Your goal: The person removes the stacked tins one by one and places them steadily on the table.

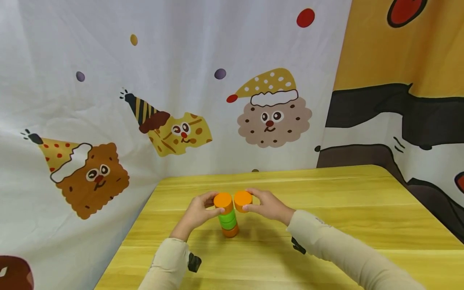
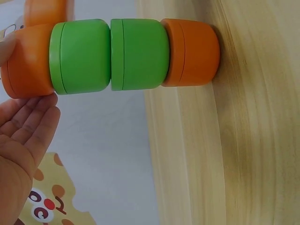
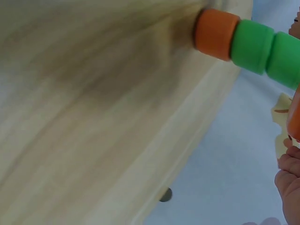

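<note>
A stack of small round containers, each with a seam near its top, stands upright on the table. From the bottom up it has an orange one (image 2: 194, 51), a green one (image 2: 140, 54), another green one (image 2: 84, 56) and an orange one (image 1: 222, 200). My left hand (image 1: 197, 209) grips that top orange container, thumb on the near side and fingers behind. Right beside it, level with the stack's top, my right hand (image 1: 268, 205) pinches a second orange container (image 1: 243, 200). In the right wrist view this container (image 3: 295, 117) shows only at the edge.
Under the stack is a yellow wood-grain table (image 1: 344, 209). A white curtain (image 1: 181, 48) with cartoon biscuits and cheese hangs along its back and left edges. Both cream sleeves (image 1: 333, 245) lie over the near part, dark straps at the wrists.
</note>
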Tool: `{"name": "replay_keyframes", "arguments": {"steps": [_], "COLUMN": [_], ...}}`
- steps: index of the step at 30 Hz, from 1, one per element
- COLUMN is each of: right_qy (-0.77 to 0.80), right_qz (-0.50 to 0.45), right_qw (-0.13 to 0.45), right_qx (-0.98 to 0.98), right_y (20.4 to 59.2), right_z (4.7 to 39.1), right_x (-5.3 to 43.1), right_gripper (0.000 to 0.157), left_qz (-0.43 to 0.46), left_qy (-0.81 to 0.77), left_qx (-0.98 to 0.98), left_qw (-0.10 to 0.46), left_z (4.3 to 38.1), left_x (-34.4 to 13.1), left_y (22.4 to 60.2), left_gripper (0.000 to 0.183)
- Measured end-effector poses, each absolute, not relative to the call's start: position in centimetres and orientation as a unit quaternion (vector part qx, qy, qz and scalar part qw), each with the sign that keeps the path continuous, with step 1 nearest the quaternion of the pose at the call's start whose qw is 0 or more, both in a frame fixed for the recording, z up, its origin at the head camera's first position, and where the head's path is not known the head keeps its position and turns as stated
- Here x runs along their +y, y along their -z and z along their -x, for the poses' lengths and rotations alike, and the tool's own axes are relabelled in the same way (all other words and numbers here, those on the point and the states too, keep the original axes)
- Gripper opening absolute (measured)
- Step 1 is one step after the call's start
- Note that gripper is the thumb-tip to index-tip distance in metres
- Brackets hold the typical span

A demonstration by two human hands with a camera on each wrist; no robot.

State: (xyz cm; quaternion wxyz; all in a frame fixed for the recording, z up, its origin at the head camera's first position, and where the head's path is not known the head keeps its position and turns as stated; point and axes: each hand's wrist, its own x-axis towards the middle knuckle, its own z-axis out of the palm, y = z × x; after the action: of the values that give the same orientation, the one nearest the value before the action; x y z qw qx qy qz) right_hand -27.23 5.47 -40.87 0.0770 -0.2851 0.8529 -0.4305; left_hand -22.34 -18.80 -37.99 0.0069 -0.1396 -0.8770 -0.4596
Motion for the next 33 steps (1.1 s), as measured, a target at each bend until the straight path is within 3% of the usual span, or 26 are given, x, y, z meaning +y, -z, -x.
{"name": "replay_keyframes", "arguments": {"steps": [18, 33], "right_qy": [0.444, 0.42], "right_qz": [0.263, 0.269], "right_qw": [0.089, 0.088], "right_qx": [0.852, 0.862], "right_y": [46.3, 48.9], "right_z": [26.7, 26.4], "right_x": [5.9, 5.8], "right_gripper": [0.068, 0.063], "left_qz": [0.143, 0.13], "left_qy": [0.445, 0.475], "left_qx": [-0.884, -0.87], "left_qw": [0.01, 0.008], "left_z": [21.3, 23.6], "left_x": [-18.3, -19.7], "left_y": [36.6, 40.1], "left_gripper": [0.049, 0.055]}}
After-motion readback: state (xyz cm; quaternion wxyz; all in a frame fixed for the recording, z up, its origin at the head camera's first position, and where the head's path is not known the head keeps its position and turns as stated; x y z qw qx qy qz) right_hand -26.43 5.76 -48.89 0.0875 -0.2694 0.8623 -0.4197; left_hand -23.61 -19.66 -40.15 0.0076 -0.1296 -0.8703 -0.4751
